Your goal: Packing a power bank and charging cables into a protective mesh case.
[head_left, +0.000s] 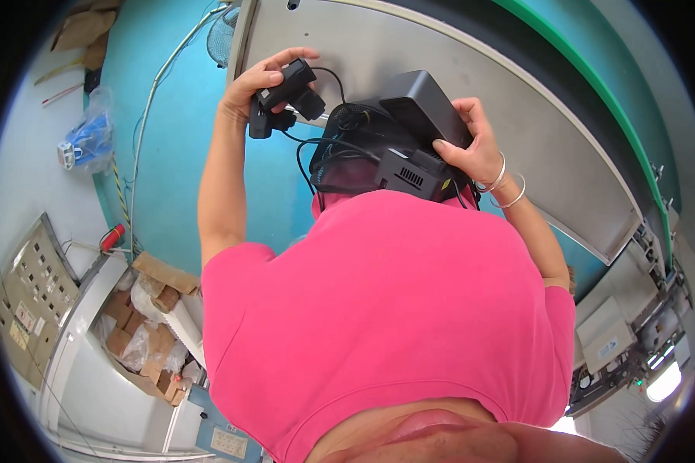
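My left hand [249,82] grips a small black device with a short round barrel [293,85], with the fingers curled over its top. A second black device of similar shape [264,119] hangs just below it, close to the palm. My right hand [479,147] holds a smooth black rectangular box [425,104] by its right side, thumb in front. Under that box sits a dark housing with vent slots [409,174]. Thin black cables [328,140] run from the devices toward a black bag or pouch [344,166] at my lap, whose lower part my pink shirt hides.
A metal-topped table [533,147] with a raised rim lies ahead and right. At left are an open carton of brown boxes and plastic wrap [143,347], a grey switch panel [35,309] and a blue item in a clear bag [89,139]. The floor [174,170] is turquoise.
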Motion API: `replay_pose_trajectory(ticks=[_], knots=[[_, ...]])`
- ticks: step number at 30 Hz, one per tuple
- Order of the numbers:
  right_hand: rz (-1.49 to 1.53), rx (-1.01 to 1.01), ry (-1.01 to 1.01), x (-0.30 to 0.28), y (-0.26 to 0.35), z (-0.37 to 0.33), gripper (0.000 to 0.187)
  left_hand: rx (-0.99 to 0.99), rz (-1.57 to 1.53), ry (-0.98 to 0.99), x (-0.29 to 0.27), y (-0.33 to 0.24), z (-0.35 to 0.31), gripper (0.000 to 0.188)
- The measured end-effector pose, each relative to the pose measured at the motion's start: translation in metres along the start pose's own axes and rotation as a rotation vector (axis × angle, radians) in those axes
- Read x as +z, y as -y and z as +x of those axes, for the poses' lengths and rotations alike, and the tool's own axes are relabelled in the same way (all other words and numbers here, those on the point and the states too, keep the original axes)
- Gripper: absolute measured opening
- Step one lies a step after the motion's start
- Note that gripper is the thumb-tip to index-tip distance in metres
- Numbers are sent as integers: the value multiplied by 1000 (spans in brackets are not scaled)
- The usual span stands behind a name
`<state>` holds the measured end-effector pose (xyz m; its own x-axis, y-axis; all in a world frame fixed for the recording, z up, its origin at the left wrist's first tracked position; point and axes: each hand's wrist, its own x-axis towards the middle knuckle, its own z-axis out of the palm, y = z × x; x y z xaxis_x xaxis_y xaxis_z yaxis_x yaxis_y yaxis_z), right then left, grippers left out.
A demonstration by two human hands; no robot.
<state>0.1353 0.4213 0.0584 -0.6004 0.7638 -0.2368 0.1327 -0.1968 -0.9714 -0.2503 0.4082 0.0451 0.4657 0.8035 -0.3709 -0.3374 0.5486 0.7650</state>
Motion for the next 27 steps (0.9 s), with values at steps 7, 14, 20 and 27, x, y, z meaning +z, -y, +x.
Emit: replay_pose_trajectory(ticks=[7,14,20,27], knots=[[-10,57,-7,-2,-4,-5,54,-90,-348,-75,3,9,10,76],[-6,61,-43,1,5,-2,53,-107,-93,-47,-12,21,13,82],[-30,4,-14,1,7,3,54,-131,-13,121,-3,12,5,79],[88,180,189,-13,9,22,53,-417,218,299,37,-4,6,68]])
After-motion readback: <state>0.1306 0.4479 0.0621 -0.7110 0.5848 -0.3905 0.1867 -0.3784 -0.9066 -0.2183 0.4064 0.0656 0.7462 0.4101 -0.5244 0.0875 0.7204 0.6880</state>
